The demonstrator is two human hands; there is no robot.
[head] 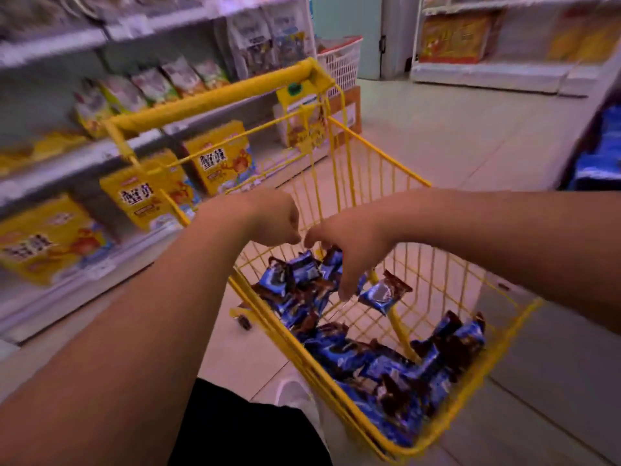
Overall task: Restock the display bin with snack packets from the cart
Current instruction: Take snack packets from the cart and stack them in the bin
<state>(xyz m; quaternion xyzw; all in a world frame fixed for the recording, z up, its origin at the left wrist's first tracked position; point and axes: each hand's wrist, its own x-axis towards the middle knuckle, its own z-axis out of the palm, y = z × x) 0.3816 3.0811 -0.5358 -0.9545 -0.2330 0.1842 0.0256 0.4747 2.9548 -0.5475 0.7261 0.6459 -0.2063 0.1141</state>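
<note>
1. Nearest of all are the person's two bare forearms, stretched forward from the near edge of the scene; below them a dark garment and a pale shoe show against the tiled floor.
2. The yellow wire shopping cart [336, 156] fills the middle, its thick yellow handle bar [215, 95] on the far left side, its basket running toward the near right.
3. To the left stand white shelves [50, 48] of yellow cartons printed with crabs [218, 159] and soft pouches above; far right, another shelf with orange boxes. The display bin I cannot pick out with certainty; a stack of blue goods at the right edge may be it.
4. The blue and brown foil snack packets [386, 364] lie heaped loose on the cart floor, most toward the near end, a smaller cluster under the hands.
5. The right hand [349, 250] reaches down into the basket, fingers curled downward among the far cluster, apparently pinching one or more packets, though blur hides the exact hold.
6. The left hand [272, 220] hangs just beside it above the basket, fingers curled in; whether it holds anything I cannot tell.
7. The packets look light, crinkly and slippery, probably with crushable contents. I would take them by the crimped ends or gather several loosely in a cupped hand, not squeeze the middles.
</note>
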